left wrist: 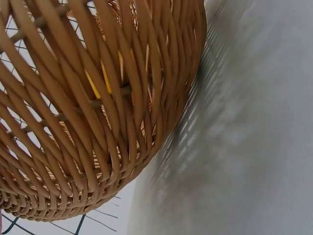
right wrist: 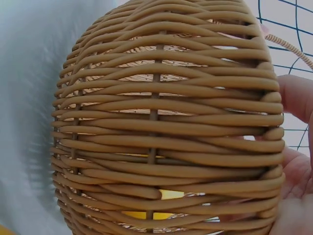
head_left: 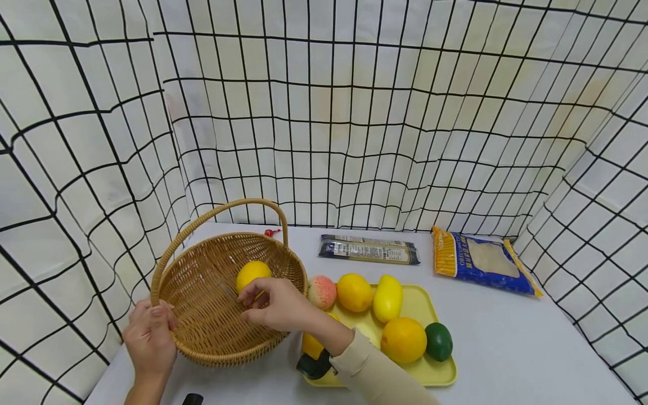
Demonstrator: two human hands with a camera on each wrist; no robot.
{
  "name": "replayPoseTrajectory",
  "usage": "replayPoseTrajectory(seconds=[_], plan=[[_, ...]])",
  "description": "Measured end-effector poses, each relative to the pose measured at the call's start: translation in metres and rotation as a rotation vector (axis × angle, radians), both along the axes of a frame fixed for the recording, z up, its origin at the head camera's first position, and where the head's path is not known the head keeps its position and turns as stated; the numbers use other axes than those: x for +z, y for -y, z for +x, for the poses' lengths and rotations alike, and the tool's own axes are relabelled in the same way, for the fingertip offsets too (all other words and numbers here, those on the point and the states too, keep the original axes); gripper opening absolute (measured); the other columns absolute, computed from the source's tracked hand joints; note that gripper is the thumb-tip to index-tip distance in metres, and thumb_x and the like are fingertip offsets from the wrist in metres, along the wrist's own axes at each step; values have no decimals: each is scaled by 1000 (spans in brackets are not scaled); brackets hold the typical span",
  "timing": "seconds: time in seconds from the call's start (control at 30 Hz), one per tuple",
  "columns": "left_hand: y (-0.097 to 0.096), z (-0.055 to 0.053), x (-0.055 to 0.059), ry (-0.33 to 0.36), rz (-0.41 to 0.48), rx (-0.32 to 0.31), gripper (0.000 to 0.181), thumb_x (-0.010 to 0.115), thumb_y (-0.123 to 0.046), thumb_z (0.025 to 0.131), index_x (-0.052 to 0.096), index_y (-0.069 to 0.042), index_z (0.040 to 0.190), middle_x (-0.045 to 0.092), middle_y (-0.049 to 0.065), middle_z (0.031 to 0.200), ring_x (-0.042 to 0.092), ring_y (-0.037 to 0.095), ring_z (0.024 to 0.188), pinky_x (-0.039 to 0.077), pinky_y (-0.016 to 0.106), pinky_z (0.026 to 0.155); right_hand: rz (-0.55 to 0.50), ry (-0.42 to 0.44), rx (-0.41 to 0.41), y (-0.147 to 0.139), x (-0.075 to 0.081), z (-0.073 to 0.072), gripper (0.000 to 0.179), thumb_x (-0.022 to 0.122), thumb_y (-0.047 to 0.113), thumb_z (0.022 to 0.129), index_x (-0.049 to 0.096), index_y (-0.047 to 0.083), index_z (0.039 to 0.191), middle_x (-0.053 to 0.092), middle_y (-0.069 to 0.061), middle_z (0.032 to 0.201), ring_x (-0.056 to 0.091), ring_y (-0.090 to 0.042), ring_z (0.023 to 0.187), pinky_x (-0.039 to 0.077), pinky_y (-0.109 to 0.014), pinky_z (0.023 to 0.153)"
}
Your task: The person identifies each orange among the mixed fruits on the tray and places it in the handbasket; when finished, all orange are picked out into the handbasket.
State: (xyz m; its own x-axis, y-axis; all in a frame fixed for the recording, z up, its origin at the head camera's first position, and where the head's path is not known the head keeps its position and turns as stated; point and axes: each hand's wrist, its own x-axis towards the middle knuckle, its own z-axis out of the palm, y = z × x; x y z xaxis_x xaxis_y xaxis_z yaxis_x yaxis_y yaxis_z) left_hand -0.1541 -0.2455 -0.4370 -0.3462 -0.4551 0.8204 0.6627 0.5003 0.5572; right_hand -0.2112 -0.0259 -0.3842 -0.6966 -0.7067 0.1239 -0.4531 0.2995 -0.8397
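Observation:
My left hand (head_left: 152, 337) grips the wicker basket (head_left: 212, 351) at its left rim, by the foot of the arched handle. Inside, against the right wall, sits a round yellow fruit (head_left: 253, 275). My right hand (head_left: 278, 304) reaches over the right rim, fingers loosely bent beside that fruit, with a gap between thumb and fingers. In the right wrist view, woven wall hides most of the right hand (right wrist: 296, 171). The left wrist view shows the basket's underside (left wrist: 98, 122), with yellow glimpsed through the weave.
A yellow tray (head_left: 430, 377) bears a peach (head_left: 322, 292), oranges (head_left: 403, 340), a mango (head_left: 387, 299) and a dark green fruit (head_left: 439, 342). Behind lie a long dark packet (head_left: 368, 250) and a blue-yellow bag (head_left: 486, 261). Black grid mesh (head_left: 331, 152) surrounds the table.

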Motion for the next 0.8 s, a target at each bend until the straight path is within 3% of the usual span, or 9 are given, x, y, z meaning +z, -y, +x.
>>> replayPoseTrajectory(seconds=[0.1,0.3,0.47,0.8], plan=[[1,0,1,-1,-6,2,61,48,-24,103,41,1,48,55,-16,69,47,-5,79,29,17,79,-33,-16,18,-2,-2,1,21,73,12,87,67,13,107,63,7,94,58,0,77,51,-16,73],[-3,2,6,-20,17,-41,60,49,-23,103,42,3,49,54,-14,62,49,-2,78,29,18,80,-207,21,60,-12,-5,8,26,70,11,89,64,6,113,67,-5,104,61,-1,86,54,-22,79],[-5,3,6,-13,45,-52,60,49,-20,103,42,3,48,52,-13,57,49,1,77,32,18,78,-270,0,18,-29,-4,14,25,69,14,90,65,11,114,67,-1,109,63,-5,94,53,-25,83],[12,-9,-17,24,75,-46,58,47,-16,103,42,-1,48,54,-9,56,50,4,76,35,17,79,-316,-35,-99,-78,-2,15,23,67,11,91,65,7,114,66,-9,112,65,-17,98,53,-33,89]])
